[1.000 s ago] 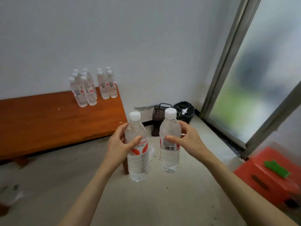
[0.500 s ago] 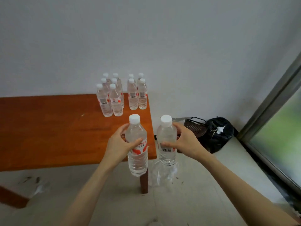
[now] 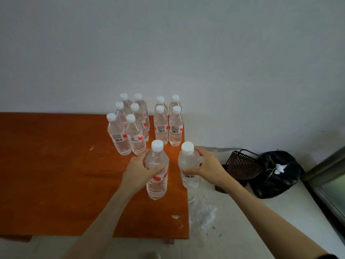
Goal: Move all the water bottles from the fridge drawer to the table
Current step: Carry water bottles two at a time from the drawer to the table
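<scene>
Above the worktop (image 3: pixel 56 174) corner, your left hand (image 3: pixel 137 171) grips one bottle (image 3: pixel 156 176), right hand (image 3: pixel 209 168) grips another (image 3: pixel 189 165), ten bottles (image 3: pixel 143 126) crowd ahead, black bag (image 3: pixel 276 174) and basket (image 3: pixel 242 165) right.

Table (image 3: pixel 46 174) cut off at left edge; rear bottles (image 3: pixel 130 107) partly hidden behind front ones; labels unreadable.

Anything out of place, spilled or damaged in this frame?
Nothing spilled or tipped: the ten bottles on the table stand upright. Only oddities: small chips on the tabletop and crumpled clear plastic lying on the floor beside it.
</scene>
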A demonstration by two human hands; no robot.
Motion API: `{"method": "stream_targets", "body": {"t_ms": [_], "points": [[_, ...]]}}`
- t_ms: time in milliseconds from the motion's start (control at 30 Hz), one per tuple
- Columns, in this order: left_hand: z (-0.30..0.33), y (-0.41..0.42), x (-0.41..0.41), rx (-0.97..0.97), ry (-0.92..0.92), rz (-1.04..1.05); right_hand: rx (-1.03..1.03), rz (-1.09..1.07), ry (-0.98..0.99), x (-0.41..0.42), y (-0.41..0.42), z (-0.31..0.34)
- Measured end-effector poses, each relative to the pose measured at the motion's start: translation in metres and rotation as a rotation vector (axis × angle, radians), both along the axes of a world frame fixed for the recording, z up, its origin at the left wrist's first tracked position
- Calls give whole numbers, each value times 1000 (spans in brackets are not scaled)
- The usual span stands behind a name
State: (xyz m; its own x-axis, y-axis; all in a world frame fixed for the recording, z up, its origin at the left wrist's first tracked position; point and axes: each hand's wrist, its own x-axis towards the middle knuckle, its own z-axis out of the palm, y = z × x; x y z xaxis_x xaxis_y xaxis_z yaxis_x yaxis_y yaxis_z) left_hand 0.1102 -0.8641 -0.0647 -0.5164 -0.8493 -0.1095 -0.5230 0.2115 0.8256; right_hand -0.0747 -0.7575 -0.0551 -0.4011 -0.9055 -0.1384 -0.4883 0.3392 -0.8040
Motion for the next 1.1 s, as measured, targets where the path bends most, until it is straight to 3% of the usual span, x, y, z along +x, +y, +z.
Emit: {"method": "stream_targets", "body": {"t_ms": [133, 467, 700, 1100], "points": [[-9, -46, -23, -16, 28, -66, 57, -3, 70, -19, -48, -14], [-39, -137, -69, -17, 30, -274, 113, -132, -8, -47, -135, -48], [-59, -161, -76, -105, -42, -272, 145, -143, -35, -53, -158, -78], [-64, -157, -78, -152, 17, -206, 63, -258, -122, -33, -154, -60]]}}
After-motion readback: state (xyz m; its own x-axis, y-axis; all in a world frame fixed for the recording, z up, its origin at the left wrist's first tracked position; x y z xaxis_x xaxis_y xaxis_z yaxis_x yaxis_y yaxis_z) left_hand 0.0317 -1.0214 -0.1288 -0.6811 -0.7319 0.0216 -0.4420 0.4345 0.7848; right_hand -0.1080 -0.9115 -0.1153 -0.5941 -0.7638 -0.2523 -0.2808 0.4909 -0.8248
